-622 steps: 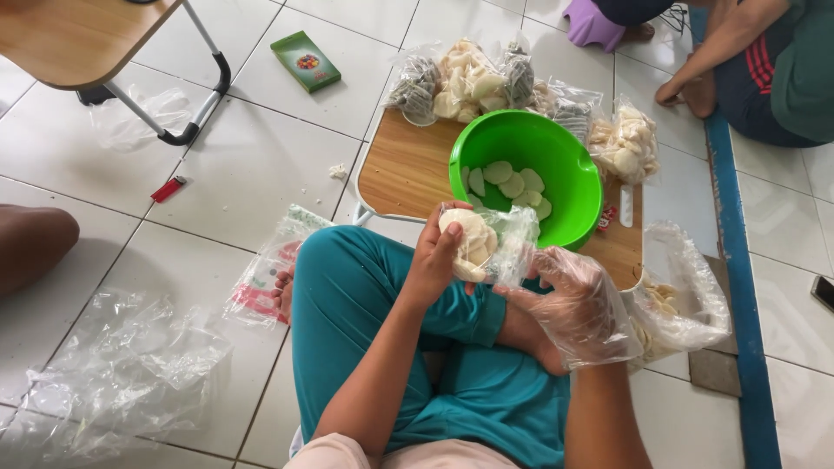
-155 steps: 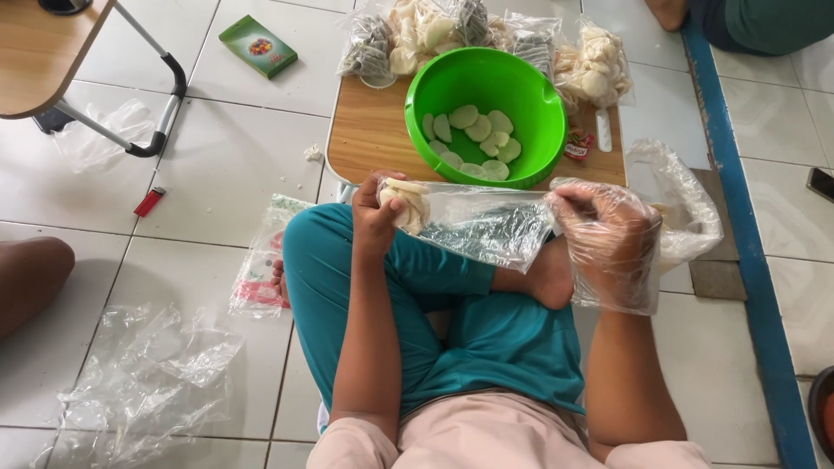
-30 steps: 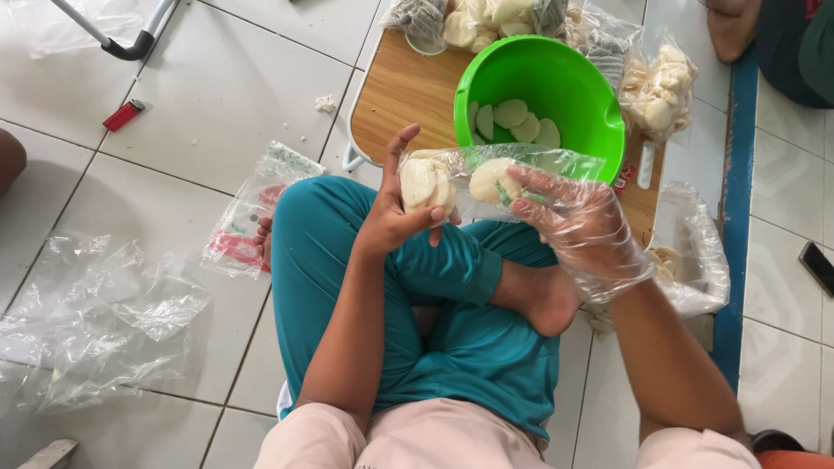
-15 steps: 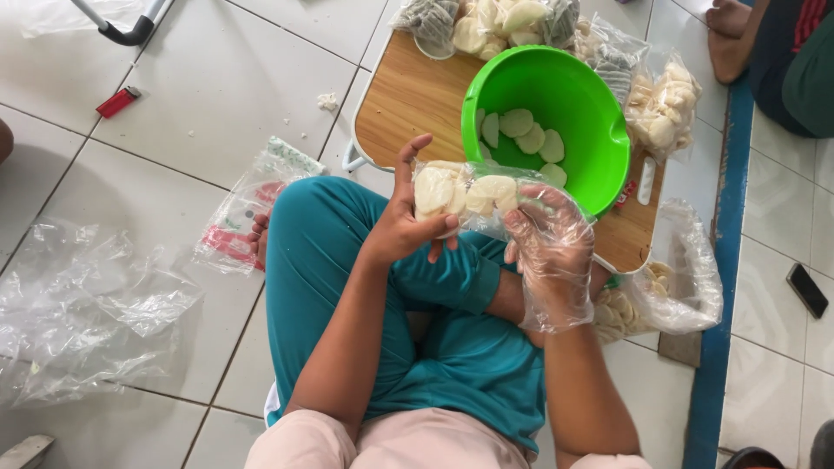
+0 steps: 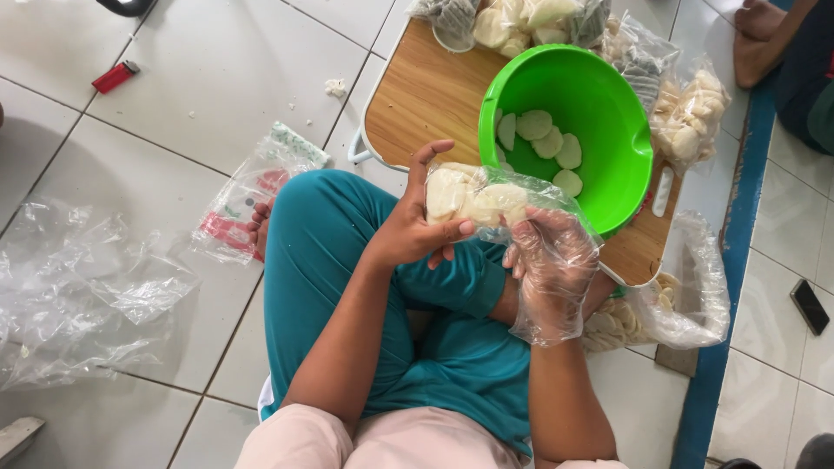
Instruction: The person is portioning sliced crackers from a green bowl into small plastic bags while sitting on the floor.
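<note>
Seated cross-legged on white floor tiles [image 5: 217, 78], teal trousers filling the middle of the view. Left hand [image 5: 417, 221] bare, fingers curled round a clear bag of pale round crackers [image 5: 473, 198], thumb across its lower edge, gripping it firmly. Right hand [image 5: 552, 260] inside a loose clear plastic glove, fingers half bent and touching the bag's right end; whether actually pinching the film, cannot tell. Bag held just above the knee, at 6 o'clock from the green bowl [image 5: 608, 113] and right against its near rim.

Bowl tilted on a low wooden board [image 5: 426, 95], a few cracker discs lying inside. Board's near edge almost under the hands, so little free room forward. At 12 o'clock beyond the bowl, several filled clear packets [image 5: 521, 17] along the board's far edge; at 2 o'clock another filled packet [image 5: 691, 117]. At 4 o'clock from the hands, an open clear sack of crackers [image 5: 686, 295] slumped on the floor beside a blue strip [image 5: 738, 260] running top to bottom.

Widest open floor at 10 o'clock. There, a small red lighter [image 5: 115, 76]. At 9 o'clock, a flat clear wrapper with red and green print [image 5: 248, 204] touching the knee; further out at 8 o'clock, crumpled clear film [image 5: 82, 295]. A dark phone [image 5: 809, 306] at 3 o'clock, well apart.
</note>
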